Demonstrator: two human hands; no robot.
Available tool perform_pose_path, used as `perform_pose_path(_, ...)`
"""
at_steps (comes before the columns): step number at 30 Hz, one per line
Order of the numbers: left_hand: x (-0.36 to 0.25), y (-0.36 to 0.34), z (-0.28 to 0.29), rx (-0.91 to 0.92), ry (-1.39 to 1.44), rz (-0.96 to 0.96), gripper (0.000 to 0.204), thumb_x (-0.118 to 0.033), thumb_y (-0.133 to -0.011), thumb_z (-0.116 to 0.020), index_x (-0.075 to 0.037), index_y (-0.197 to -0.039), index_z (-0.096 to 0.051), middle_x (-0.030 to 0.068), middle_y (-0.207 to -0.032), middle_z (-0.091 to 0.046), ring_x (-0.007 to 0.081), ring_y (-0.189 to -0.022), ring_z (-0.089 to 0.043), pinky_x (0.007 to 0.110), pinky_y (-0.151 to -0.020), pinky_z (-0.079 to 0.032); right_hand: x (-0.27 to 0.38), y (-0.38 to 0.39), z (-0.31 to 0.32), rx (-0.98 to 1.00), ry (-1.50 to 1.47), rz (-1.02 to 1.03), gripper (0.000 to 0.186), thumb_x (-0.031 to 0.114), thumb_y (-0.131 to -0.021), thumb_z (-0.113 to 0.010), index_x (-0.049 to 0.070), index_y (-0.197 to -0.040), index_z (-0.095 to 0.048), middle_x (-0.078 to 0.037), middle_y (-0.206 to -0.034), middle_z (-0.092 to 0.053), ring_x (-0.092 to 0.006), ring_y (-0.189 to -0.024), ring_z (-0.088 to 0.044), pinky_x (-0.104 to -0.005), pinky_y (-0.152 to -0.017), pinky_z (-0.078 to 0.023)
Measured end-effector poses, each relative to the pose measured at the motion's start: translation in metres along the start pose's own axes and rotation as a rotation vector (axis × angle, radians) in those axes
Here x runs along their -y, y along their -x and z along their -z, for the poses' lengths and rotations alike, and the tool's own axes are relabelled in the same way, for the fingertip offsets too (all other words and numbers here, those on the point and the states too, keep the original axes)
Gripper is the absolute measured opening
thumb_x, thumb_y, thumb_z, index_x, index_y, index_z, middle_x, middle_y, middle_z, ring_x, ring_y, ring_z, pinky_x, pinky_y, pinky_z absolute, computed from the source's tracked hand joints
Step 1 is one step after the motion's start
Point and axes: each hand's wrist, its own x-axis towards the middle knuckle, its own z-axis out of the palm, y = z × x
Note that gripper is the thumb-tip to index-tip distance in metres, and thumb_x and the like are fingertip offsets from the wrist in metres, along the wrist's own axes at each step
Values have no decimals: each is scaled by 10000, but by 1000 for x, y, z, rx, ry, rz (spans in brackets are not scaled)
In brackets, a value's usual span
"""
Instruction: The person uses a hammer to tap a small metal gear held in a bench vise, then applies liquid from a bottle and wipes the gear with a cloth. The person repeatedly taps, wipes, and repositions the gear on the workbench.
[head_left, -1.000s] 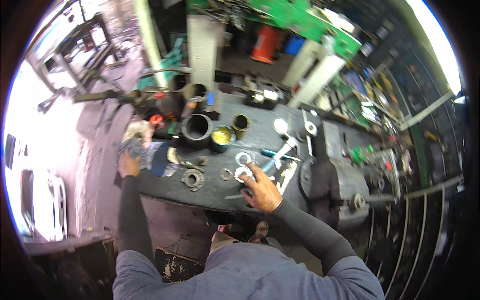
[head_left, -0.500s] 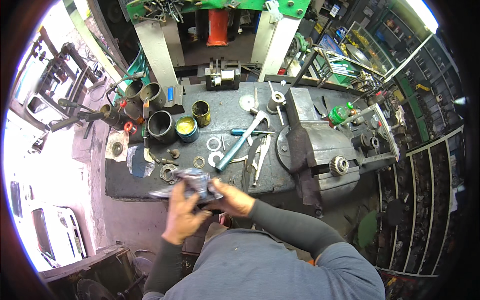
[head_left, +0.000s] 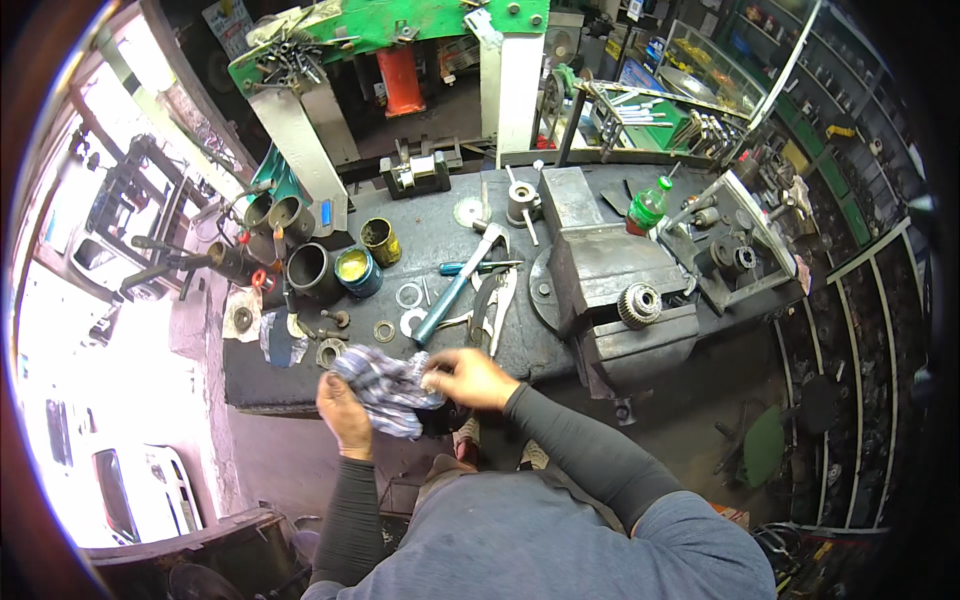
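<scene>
A crumpled plaid rag (head_left: 385,392) hangs between both hands at the bench's front edge. My left hand (head_left: 345,415) grips its left end and my right hand (head_left: 468,378) pinches its right end. Just behind lie metal flanged rings (head_left: 331,352), thin washers (head_left: 409,296), a hammer (head_left: 460,285) with a teal handle, a screwdriver (head_left: 453,269) and locking pliers (head_left: 502,311).
The dark bench (head_left: 260,385) carries metal cylinders and cans (head_left: 355,275) at left, a large vise (head_left: 625,275) with a gear (head_left: 640,305) on it at right, and a green bottle (head_left: 650,205). A green press (head_left: 352,25) stands behind; shelves (head_left: 850,390) line the right.
A second ago my left hand was at the bench's far left and my right over the washers. Both have since come together at the front, lifting and spreading the rag between them.
</scene>
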Motion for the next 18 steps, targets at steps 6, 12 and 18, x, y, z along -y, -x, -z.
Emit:
perform_pose_path(6, 24, -62, 0, 485, -748, -186, 1024, -455, -941, -902, 81, -1676, -431, 357, -1818, -240, 520, -1678, -272, 547, -1354, -290, -85, -44, 16, -542, 556, -357, 399, 400, -997, -796, 8, -1072, -800, -299, -1008, -807, -504, -1017, -790, -579, -955, -624)
perform_pose_path(12, -20, -65, -27, 655, -1060, -117, 873, -401, -863, -942, -14, -1573, -616, 311, -1805, -306, 507, -1640, -343, 622, -1327, -311, -89, -39, 15, -637, 392, -308, 321, 327, -1021, -745, 27, -1080, -843, -329, -1008, -788, -543, -954, -768, -618, -885, -612)
perform_pose_path(18, -72, -36, -82, 869, -209, -75, 423, -183, -949, -878, 36, -1293, -764, 186, -1249, -777, 349, -1182, -745, 445, -1092, -572, 27, 73, 55, -565, -541, -305, 324, 266, -1149, -694, -36, -1190, -802, -88, -939, -804, -124, -751, -730, -290, -676, -602)
